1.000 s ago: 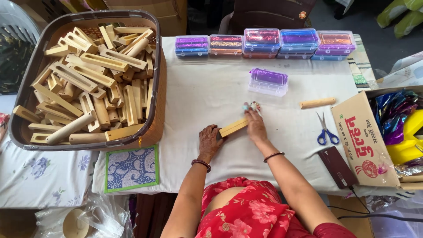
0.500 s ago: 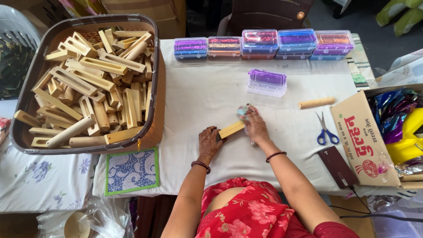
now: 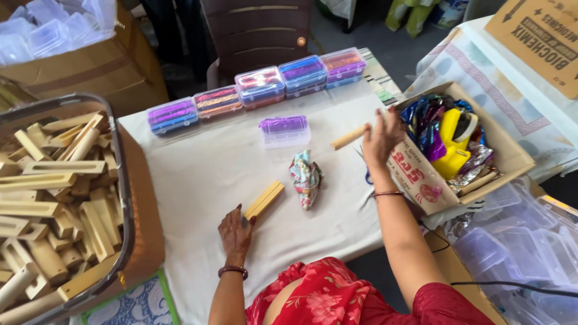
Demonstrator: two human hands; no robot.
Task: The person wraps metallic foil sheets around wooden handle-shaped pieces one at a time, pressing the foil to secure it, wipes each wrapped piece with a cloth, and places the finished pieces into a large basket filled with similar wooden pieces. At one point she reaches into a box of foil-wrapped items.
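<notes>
My left hand point(image 3: 235, 232) rests on the white cloth and touches the near end of a flat wooden block point(image 3: 263, 200). A crumpled patterned cloth point(image 3: 306, 177) lies on the table just right of that block. My right hand point(image 3: 380, 139) is raised at the right side with its fingers spread, beside a round wooden stick point(image 3: 350, 138) and the edge of a cardboard box point(image 3: 509, 150). I cannot tell if it touches the stick. Blue scissors lie mostly hidden under that hand.
A big tub point(image 3: 123, 198) of wooden blocks stands at left. A row of lidded plastic boxes point(image 3: 259, 86) lines the far table edge, one purple-lidded box point(image 3: 284, 130) nearer. The cardboard box holds shiny foil and a yellow tape holder point(image 3: 450, 144). Clear plastic cases point(image 3: 518, 253) lie at lower right.
My right hand let go of the patterned cloth and left the block, moving right toward the stick and the box. The left hand stays on the block. The view swung to the right.
</notes>
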